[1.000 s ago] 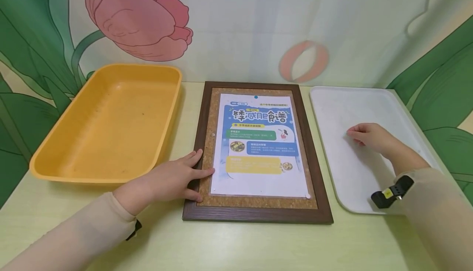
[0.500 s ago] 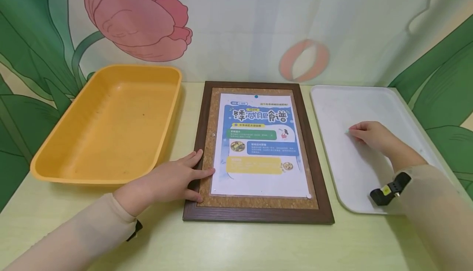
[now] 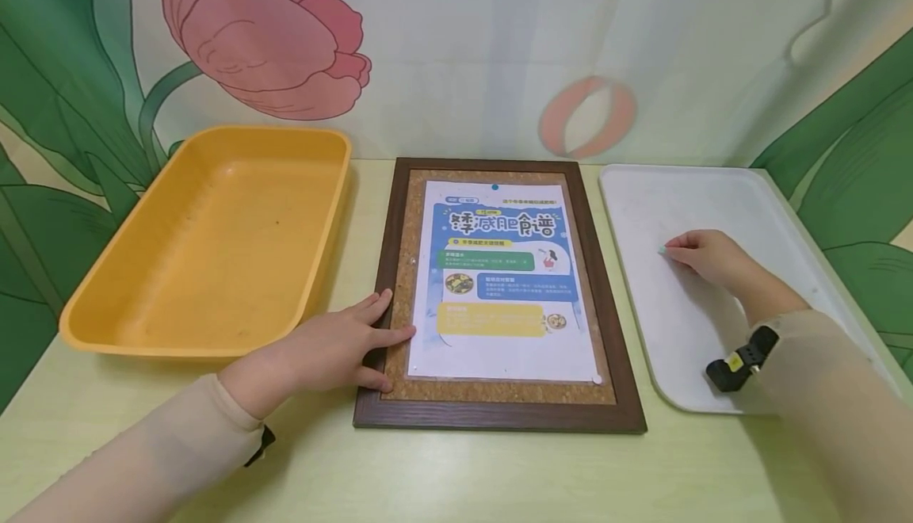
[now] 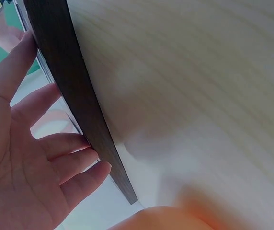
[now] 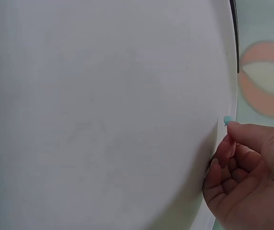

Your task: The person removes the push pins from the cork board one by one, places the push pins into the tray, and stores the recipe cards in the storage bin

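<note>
My left hand (image 3: 335, 349) rests with spread, straight fingers on the left side of a brown-framed corkboard (image 3: 499, 414). A printed poster (image 3: 499, 360) lies on the cork. A teal pushpin (image 3: 495, 187) sits at its top edge and a white pushpin (image 3: 597, 379) at its lower right corner. Over the white tray (image 3: 659, 356), my right hand (image 3: 713, 261) pinches a light teal pushpin (image 5: 228, 119) between thumb and fingertips. In the left wrist view, the fingers (image 4: 41, 103) touch the dark frame edge.
A deep yellow tub (image 3: 207, 253) stands left of the board, close to my left forearm. The white tray lies flat to the right of the board. Behind the pale green table (image 3: 485, 475) is a cloth backdrop (image 3: 456, 47) with painted flowers.
My right hand has shifted slightly left and up over the white tray, and the teal pushpin in its fingertips now shows more clearly. The left hand and corkboard have stayed in place.
</note>
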### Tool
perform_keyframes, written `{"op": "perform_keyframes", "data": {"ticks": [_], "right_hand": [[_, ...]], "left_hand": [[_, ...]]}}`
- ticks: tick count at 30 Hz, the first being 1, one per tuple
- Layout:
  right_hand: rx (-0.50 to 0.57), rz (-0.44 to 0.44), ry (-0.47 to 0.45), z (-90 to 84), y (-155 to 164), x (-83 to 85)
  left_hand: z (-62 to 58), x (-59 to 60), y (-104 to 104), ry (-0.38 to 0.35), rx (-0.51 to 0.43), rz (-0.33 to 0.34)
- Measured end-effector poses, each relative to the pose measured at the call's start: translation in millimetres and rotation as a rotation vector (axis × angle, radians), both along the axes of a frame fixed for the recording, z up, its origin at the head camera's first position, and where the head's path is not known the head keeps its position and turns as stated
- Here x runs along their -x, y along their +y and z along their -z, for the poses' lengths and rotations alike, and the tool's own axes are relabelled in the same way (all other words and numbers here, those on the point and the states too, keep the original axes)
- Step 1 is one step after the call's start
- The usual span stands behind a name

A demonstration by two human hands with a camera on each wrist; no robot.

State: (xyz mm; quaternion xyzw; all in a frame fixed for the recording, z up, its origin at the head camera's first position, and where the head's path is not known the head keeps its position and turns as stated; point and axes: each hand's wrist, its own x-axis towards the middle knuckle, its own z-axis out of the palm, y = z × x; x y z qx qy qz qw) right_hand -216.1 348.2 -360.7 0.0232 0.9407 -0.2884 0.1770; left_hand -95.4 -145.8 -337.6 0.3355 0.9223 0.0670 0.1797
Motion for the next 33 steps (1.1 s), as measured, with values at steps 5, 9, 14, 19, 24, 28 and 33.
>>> {"op": "perform_keyframes", "data": {"ticks": [5, 9, 14, 19, 24, 28, 33], "right_hand": [[-0.011, 0.021, 0.02, 3.0, -4.2, 1.2], [-0.011, 0.022, 0.017, 2.8, -5.6, 1.5], [-0.012, 0.02, 0.004, 3.0, -5.0, 4.0], [-0.029, 0.04, 0.002, 4.2, -4.8, 6.3], [-0.03, 0.046, 0.002, 5.1, -5.8, 6.5], [-0.036, 0.04, 0.022, 5.8, -7.2, 6.4], [-0.042, 0.033, 0.028, 4.4, -5.7, 6.6]], "left_hand": [[0.1, 0.0, -0.1, -0.003, 0.003, 0.0], [-0.2, -0.2, 0.1, -0.008, 0.006, -0.002], [-0.1, -0.1, 0.4, -0.008, 0.004, -0.005], [-0.1, 0.1, -0.1, -0.004, -0.006, -0.005], [0.4, -0.7, -0.7, 0.003, -0.008, 0.0], [1.1, -1.0, -1.0, 0.001, -0.012, -0.001], [0.2, -0.1, -0.8, 0.0, -0.016, 0.001]]}}
